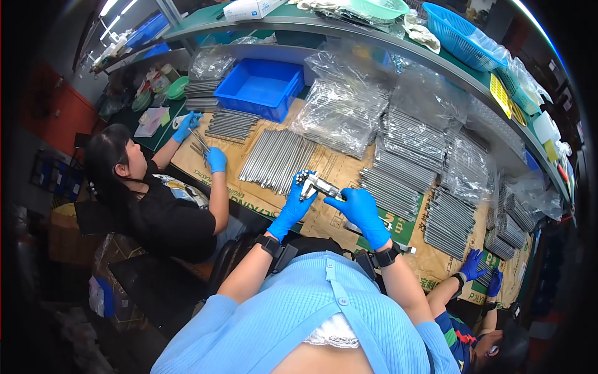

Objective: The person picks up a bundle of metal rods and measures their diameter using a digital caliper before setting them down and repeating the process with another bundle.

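My left hand (291, 210), in a blue glove, is closed around a small cluster of metal rods (303, 177) seen nearly end-on, which hides their length. Also blue-gloved, my right hand (364, 215) grips a silver digital caliper (326, 187). The caliper's jaws lie at the left fingertips, against or beside the rods; the exact contact is too small to tell. Just beyond my left hand lies a row of grey metal rods (277, 160). Another row of rods (389, 194) lies beyond my right hand.
Brown paper (330, 223) covers the table. Plastic-wrapped rod stacks (342, 112) and a blue bin (258, 87) stand at the back, under a shelf (299, 23). At left a co-worker (168, 199) handles rods; another co-worker's gloved hand (474, 267) is at lower right.
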The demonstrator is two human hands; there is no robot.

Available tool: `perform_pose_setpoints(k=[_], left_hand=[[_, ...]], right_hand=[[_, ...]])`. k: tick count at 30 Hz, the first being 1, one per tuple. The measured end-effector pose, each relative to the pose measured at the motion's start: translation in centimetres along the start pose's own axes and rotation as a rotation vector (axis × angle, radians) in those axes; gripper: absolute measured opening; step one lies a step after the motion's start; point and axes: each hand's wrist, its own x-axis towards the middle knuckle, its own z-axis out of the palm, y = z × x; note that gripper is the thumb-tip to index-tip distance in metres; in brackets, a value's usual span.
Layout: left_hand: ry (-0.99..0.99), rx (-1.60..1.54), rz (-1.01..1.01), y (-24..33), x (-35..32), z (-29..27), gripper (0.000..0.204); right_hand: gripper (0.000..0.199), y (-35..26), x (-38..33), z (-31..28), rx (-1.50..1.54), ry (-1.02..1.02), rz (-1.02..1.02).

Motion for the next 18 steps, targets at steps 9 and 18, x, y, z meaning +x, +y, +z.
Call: perform_pose_setpoints(k=[9,18], left_hand=[[0.011,0.204,0.074,-1.1,-0.3,-0.2,0.056],[-0.082,0.218,0.074,0.8,-1.6,-2.5,0.045]], right_hand=[[0.058,-0.2,0.0,-0.6,-0.001,-0.021,0.014],[0.058,1.0,0.8,-4.8,-0.035,0.023,0.057]])
